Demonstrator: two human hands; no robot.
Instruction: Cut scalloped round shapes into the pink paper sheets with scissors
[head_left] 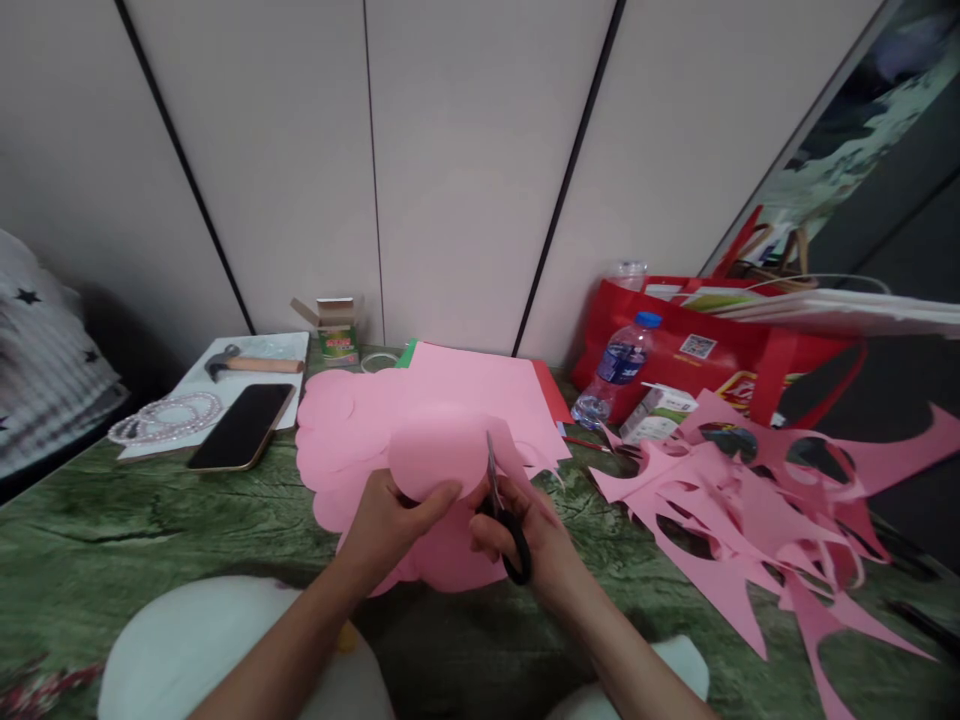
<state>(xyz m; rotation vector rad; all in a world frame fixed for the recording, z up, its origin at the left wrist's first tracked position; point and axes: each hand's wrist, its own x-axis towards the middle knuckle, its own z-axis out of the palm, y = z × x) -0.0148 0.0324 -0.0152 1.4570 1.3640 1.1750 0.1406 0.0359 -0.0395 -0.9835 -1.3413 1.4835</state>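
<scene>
My left hand (401,520) pinches the lower edge of a pink paper piece (439,450) with a rounded outline, thumb on top. In my right hand (525,525) is a pair of scissors (511,530) with black handles, fingers through the loops. The blades point away from me and lie at the right side of the paper, where a strip bends off to the right. Beneath, a pile of pink paper with scalloped edges (326,455) spreads over the green table. Behind it lie flat pink sheets (480,385), with green and red paper showing at their edges.
Pink paper offcuts (720,500) are heaped at the right, before a red bag (750,350), a water bottle (619,365) and a small carton (660,412). At the left are a phone (244,428), a hammer (255,364), a beaded strand (165,418) and a small open box (337,335).
</scene>
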